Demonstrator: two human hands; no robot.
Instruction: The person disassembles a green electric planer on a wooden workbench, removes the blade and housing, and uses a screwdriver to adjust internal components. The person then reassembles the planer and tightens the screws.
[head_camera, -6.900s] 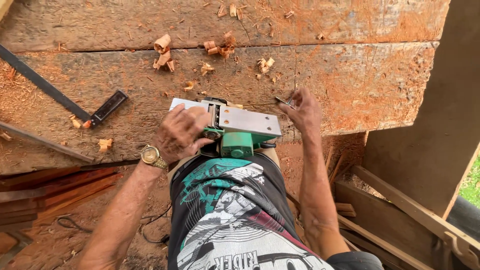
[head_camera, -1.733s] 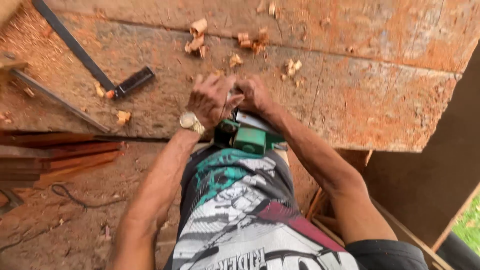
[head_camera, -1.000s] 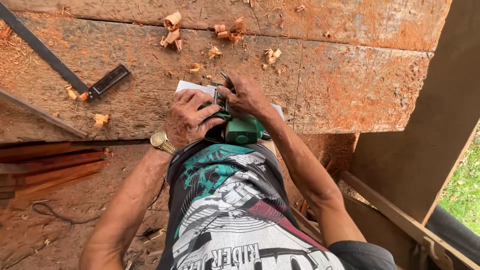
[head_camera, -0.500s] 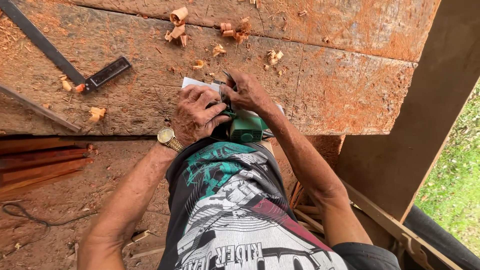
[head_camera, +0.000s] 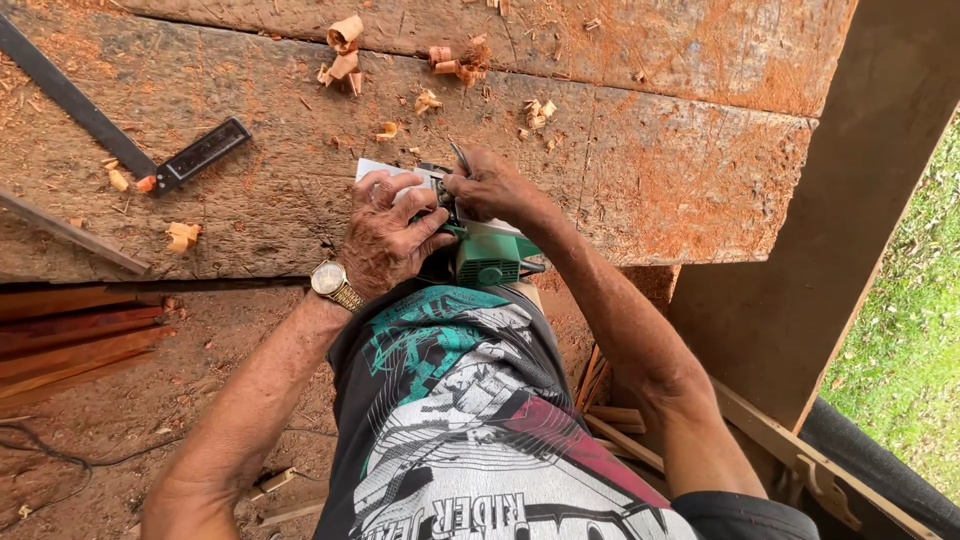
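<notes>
Thick rough planks form the bench (head_camera: 650, 180), covered with reddish sawdust and curled shavings (head_camera: 345, 35). Below lies a dirt floor (head_camera: 130, 420) with red boards (head_camera: 60, 340). A wooden post (head_camera: 830, 220) stands right; green grass (head_camera: 910, 330) shows in daylight.

**Green planer sitting upside down-ish on the big plank**

So there's a green plastic-bodied electric hand planer (head_camera: 485, 255) with a flat silver metal base plate, lying at the near edge of a wide, rough reddish wooden plank (head_camera: 640, 170) dusted with orange sawdust. Its pale base plate shows at the far end, facing up or sideways, hard to tell exactly. The green motor housing with vent slots points back toward the person's body. The middle of the tool is mostly hidden. A thin dark metal tool (head_camera: 460, 158) sticks up just above the planer's blade area, tilted, its lower end out of sight.
</notes>
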